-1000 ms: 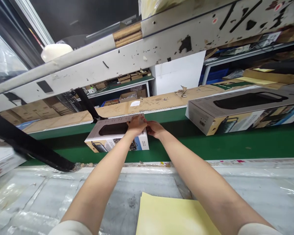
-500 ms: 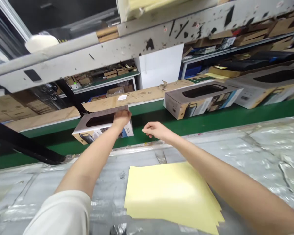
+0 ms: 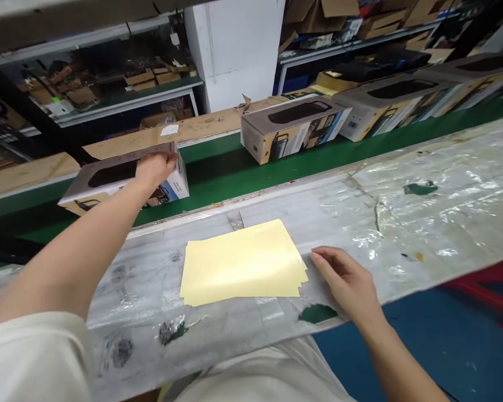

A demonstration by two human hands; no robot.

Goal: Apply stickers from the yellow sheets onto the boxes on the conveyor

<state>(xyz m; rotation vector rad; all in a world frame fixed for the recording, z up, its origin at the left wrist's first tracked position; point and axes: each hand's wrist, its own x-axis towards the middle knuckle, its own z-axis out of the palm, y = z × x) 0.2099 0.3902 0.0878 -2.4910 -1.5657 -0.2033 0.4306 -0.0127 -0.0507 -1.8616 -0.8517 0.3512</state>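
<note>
My left hand [image 3: 154, 168] reaches out over the green conveyor belt [image 3: 235, 170] and rests on the right end of a grey product box [image 3: 109, 176] with a dark oval window; its fingers curl over the box's top edge. My right hand [image 3: 347, 280] lies on the plastic-covered bench [image 3: 423, 223] with fingers stretched out, its tips just beside the right edge of a stack of pale yellow sheets [image 3: 241, 263]. It holds nothing.
More boxes of the same kind [image 3: 291, 127] stand in a row on the belt toward the right. Cardboard strips line the belt's far side. Shelves with cartons and a white pillar [image 3: 235, 50] stand behind. Blue floor shows at lower right.
My right hand left the box and came back down to the bench beside the yellow sheets. My left hand stayed on the box. The view swung down and right.
</note>
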